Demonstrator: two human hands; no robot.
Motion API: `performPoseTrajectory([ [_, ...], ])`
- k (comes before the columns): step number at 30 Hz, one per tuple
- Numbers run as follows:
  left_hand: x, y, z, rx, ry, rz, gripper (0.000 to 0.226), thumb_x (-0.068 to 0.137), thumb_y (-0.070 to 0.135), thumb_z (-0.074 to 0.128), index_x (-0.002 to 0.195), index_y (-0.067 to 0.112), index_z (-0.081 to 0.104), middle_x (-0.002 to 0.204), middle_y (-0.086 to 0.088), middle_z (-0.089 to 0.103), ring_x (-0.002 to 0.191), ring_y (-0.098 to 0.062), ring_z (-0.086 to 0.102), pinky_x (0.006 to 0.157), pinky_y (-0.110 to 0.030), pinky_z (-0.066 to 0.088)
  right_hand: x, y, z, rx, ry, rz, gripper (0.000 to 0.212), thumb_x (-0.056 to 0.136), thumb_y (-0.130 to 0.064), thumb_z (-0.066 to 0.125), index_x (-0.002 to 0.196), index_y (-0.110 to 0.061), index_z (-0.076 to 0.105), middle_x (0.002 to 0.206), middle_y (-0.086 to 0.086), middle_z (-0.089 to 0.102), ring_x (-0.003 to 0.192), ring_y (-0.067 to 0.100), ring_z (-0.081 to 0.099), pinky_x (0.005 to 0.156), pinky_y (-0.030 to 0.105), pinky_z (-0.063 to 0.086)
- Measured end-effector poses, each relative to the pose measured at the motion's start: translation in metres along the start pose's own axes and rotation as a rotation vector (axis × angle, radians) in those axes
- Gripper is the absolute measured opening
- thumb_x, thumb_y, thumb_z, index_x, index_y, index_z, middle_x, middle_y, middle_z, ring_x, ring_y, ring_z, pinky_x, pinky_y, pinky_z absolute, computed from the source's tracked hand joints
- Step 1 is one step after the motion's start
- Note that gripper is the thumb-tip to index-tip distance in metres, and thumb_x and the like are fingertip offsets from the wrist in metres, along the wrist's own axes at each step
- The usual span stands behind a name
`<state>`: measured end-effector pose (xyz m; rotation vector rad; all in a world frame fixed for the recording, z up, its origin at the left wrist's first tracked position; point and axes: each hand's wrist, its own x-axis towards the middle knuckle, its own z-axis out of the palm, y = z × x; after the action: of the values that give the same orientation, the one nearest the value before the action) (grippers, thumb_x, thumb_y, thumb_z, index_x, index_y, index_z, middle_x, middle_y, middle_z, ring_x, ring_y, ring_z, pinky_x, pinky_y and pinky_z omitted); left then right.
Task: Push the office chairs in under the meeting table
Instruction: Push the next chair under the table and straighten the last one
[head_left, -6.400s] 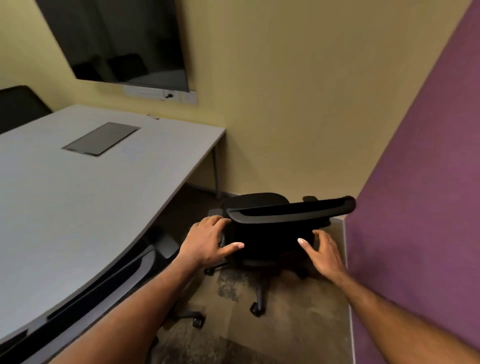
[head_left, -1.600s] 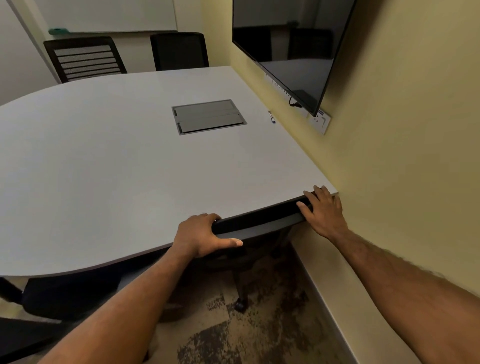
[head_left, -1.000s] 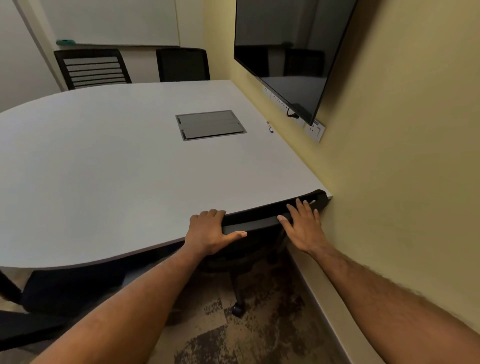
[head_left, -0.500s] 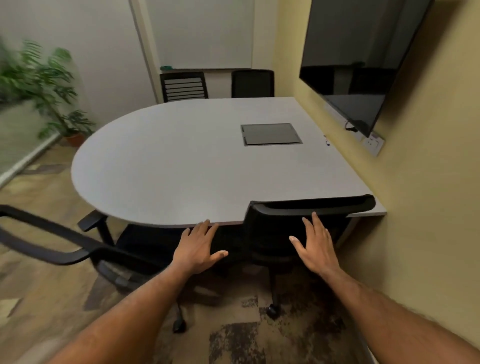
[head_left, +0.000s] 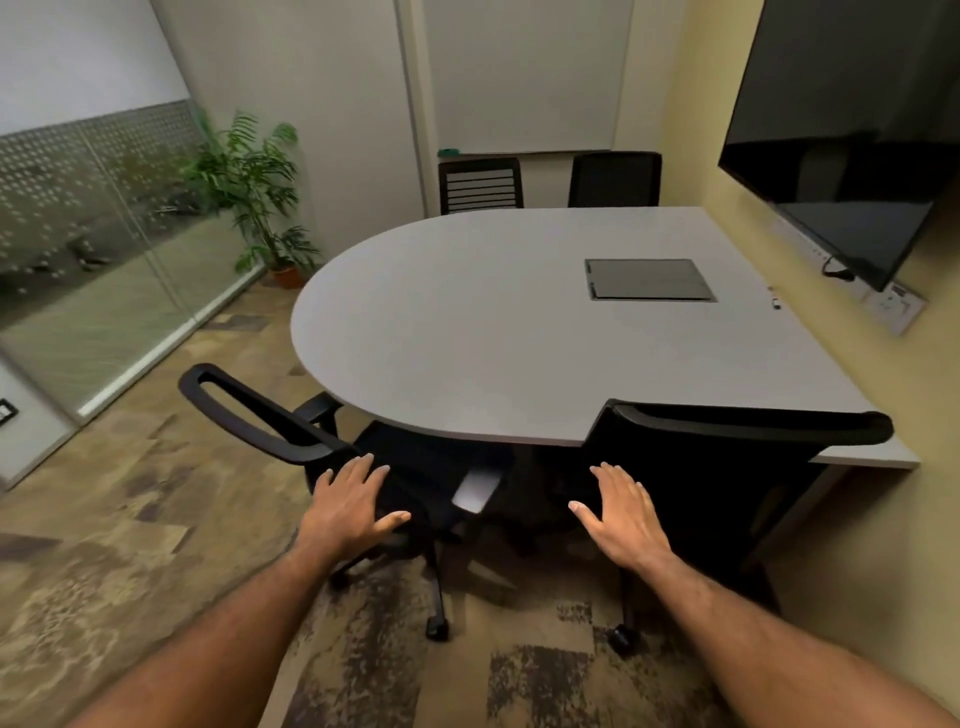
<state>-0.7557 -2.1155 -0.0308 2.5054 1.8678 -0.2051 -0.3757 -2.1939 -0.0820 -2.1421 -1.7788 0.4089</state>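
Observation:
The grey meeting table (head_left: 493, 332) fills the middle of the view. A black office chair (head_left: 727, 457) stands tucked against its near right edge, backrest upright at the table's rim. A second black office chair (head_left: 291, 426) stands at the near left, turned at an angle with its backrest away from the table. My left hand (head_left: 350, 506) hovers open beside that chair's backrest, fingers spread. My right hand (head_left: 621, 517) is open in front of the right chair's back, holding nothing; whether it touches the chair I cannot tell.
Two more black chairs (head_left: 480, 184) (head_left: 615, 179) stand at the far end. A wall screen (head_left: 852, 135) hangs over the right side, the yellow wall close by. A potted plant (head_left: 249, 192) and a glass partition (head_left: 98, 244) are at the left. Patterned carpet (head_left: 130, 545) lies open left.
My hands have let go of the right chair's backrest top and dropped lower, open. The view has pulled back and turned left, showing the angled left chair.

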Motion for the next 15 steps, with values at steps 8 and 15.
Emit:
performPoseTrajectory([
  [8,0.026,-0.122,-0.025,0.022,0.135,-0.011,0.085,0.088,0.081,0.034,0.152,0.025,0.039,0.162,-0.005,0.031,0.149,-0.024,0.028,0.119,-0.050,0.027,0.040,-0.114,0.033,0.053,-0.032,-0.115,0.069,0.098,-0.057,0.049,0.153,-0.019,0.032,0.158,0.004,0.035,0.149,0.022,0.026,0.123,0.045,0.018],
  [15,0.059,-0.264,-0.017,0.004,0.044,0.029,0.092,0.079,0.088,0.019,0.143,0.029,0.048,0.152,0.000,0.044,0.140,-0.021,0.039,0.114,-0.048,0.034,0.069,-0.252,0.082,0.102,-0.057,-0.255,0.070,0.094,-0.059,0.055,0.148,-0.017,0.041,0.148,0.005,0.049,0.138,0.022,0.042,0.116,0.038,0.031],
])
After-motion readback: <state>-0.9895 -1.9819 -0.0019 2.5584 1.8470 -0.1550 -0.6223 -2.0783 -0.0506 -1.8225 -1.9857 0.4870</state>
